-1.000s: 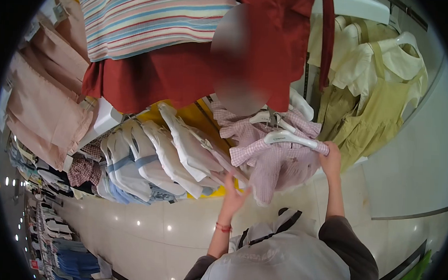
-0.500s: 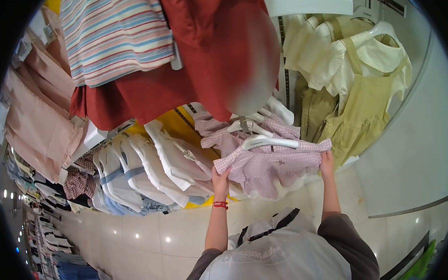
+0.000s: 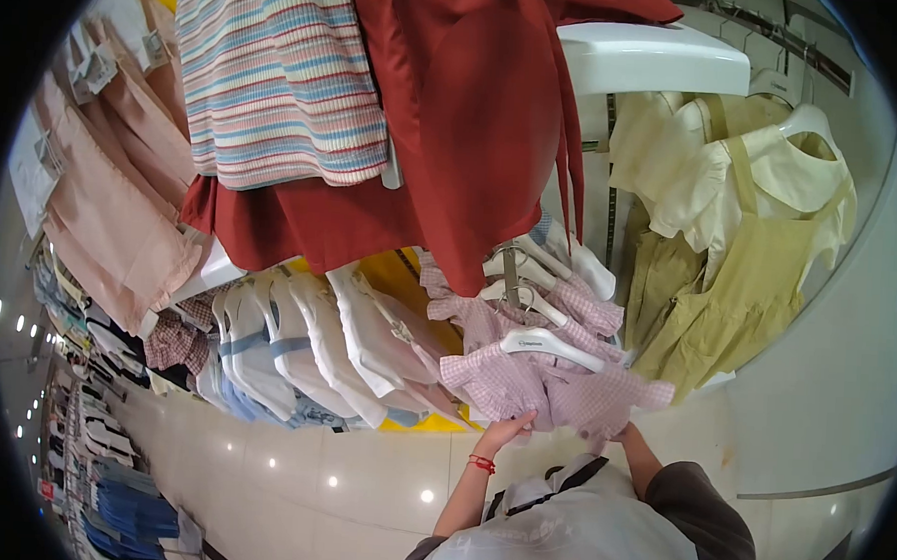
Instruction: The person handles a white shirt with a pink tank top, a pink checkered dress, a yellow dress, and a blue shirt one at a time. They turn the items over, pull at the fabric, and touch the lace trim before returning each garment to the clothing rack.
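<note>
A pink checked garment [image 3: 584, 391] hangs on a white hanger [image 3: 556, 349] at the front of a short rack arm, with more pink garments behind it. My left hand [image 3: 508, 431], below a red bracelet-like band on the wrist, is closed on the garment's lower left edge. At the lower right edge of the same garment is my right hand [image 3: 622, 434], closed on the cloth, its fingers partly hidden by the fabric.
White tops [image 3: 306, 344] hang to the left. Red garments [image 3: 476, 111] and a striped top [image 3: 277, 82] hang above. Green pinafores with white blouses [image 3: 759, 264] hang at the right, beside a pale wall panel. Pink trousers [image 3: 111, 205] hang at far left.
Both hands have left the garment's sleeve ends and moved down and inward to its lower edge. The garment's hem is now gathered between them. The view has shifted slightly.
</note>
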The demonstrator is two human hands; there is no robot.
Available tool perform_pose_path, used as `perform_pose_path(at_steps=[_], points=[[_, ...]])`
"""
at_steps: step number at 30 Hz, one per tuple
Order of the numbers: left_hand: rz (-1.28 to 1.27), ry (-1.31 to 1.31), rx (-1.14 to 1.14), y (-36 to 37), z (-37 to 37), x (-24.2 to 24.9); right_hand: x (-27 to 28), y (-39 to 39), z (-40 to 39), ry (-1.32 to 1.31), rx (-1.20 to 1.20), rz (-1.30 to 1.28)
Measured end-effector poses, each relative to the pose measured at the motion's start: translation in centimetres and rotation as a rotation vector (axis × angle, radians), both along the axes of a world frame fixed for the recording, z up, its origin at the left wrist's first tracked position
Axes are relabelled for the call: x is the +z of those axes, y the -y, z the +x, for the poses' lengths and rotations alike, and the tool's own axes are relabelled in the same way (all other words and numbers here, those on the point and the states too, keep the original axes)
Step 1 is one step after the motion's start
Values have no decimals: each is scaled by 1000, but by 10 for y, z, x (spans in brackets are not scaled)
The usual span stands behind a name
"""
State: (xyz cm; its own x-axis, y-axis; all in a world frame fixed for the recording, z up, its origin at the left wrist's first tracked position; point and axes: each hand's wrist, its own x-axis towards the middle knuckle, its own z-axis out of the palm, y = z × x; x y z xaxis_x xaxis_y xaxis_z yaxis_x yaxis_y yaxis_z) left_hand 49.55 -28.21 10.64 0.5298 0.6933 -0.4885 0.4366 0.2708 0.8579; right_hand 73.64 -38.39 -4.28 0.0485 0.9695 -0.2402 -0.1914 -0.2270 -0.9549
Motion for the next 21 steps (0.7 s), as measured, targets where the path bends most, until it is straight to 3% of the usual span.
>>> perform_pose_path(at_steps=[2,5,7,8,11,14,17,19,21], points=[[31,-30,75,5,-2,-10,-27,3,-2,259,16,35],[97,-98,201,-8,-26,-87,-71,20,23,626,-57,272],[230,-188,288,-20,-55,-125,-78,36,48,714,-98,330],[309,-207,267,-18,-65,-121,-72,41,58,712,-99,302],[460,-256,229,-4,-81,-114,38,43,65,180,-118,-337],[415,-267,237,12,-84,-117,-4,50,70,-198,-286,-154],[231,-124,247,32,-79,-145,-22,58,69,-581,-206,-251],[231,118,227,50,-74,-161,-6,64,65,16,121,105],[193,301,159,63,-72,-168,11,67,54,213,370,104]])
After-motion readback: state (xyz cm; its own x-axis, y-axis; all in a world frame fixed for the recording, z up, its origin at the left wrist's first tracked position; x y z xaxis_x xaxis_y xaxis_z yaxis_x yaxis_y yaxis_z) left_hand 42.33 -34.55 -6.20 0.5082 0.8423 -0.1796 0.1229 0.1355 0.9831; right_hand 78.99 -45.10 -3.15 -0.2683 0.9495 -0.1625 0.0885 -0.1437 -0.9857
